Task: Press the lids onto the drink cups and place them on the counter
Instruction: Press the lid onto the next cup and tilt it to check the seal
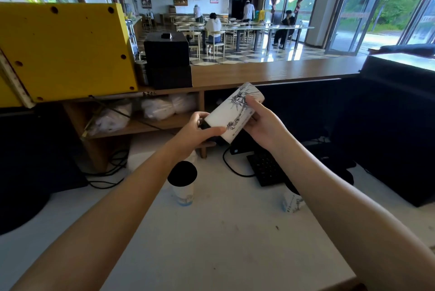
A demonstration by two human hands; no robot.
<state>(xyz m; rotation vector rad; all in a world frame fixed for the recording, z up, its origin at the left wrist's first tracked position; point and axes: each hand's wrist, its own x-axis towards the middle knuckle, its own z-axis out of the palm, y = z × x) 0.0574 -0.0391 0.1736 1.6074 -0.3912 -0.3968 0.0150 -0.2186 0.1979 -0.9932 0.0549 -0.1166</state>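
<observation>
Left grip: the left hand (200, 129) has thumb and fingers curled round the near, lower end of the cup (235, 111).
Right grip: the right hand (261, 123) clamps the cup's middle, thumb on the upper side and fingers underneath.
Cup position: held in the air between both hands, tilted with its far end up and to the right, above the white counter (211, 231) and short of the wood counter (270, 71).
Lid: something dark shows inside the left hand at the cup's end; whether it is a lid, and whether it is seated, cannot be told.
Handling: the cup looks like thin white paper with a black print, so probably light and easily dented at the wall. The rim is likely the stiffest part.
Where to hold: best to steady the wall lightly and put pressing force around the rim, not on the middle.
Risk: squeezing mid-wall could buckle it or pop a lid loose; the tilt would spill any drink inside.
Nearby: a lidded cup (182, 183) stands upright on the white counter below the left wrist; another cup (292, 202) sits partly hidden under the right forearm, near a keyboard (266, 169).
</observation>
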